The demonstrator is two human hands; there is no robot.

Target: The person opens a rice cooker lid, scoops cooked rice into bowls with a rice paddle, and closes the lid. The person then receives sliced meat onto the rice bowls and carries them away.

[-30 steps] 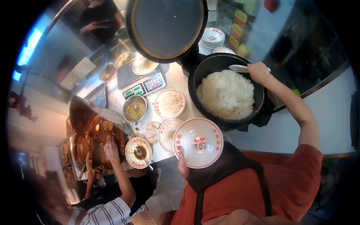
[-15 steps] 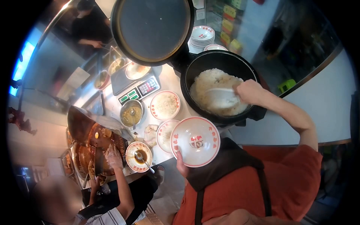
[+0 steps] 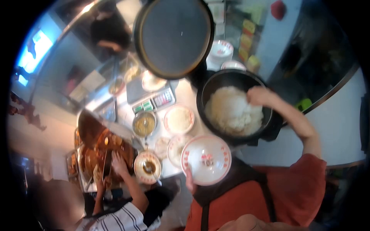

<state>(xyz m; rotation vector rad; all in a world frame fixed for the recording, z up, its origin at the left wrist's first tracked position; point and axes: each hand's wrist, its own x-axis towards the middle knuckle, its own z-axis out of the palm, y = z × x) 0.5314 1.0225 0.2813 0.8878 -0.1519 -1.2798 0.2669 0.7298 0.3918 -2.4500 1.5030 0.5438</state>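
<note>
My left hand point(image 3: 190, 181) grips the rim of a white bowl point(image 3: 206, 159) with red markings, held in front of my apron with nothing in it. Over the open rice cooker point(image 3: 202, 92), my right hand point(image 3: 261, 96) is closed around the handle of a white rice paddle point(image 3: 241, 104). The paddle is blurred and lies against the cooked rice point(image 3: 223, 109). Thumb and fingers of my left hand are partly hidden under the bowl.
The cooker lid point(image 3: 173, 38) stands raised. Rice bowls point(image 3: 179, 120), a digital scale point(image 3: 154, 100), a metal pot point(image 3: 144, 124) and a sauce bowl point(image 3: 148, 167) crowd the counter. At lower left, a co-worker's hand point(image 3: 119, 163) is near a cleaver. Stacked plates point(image 3: 220, 52) stand behind.
The whole view has shifted, so things appear lower and further right. My right hand has moved the paddle within the rice. The left hand still holds the bowl.
</note>
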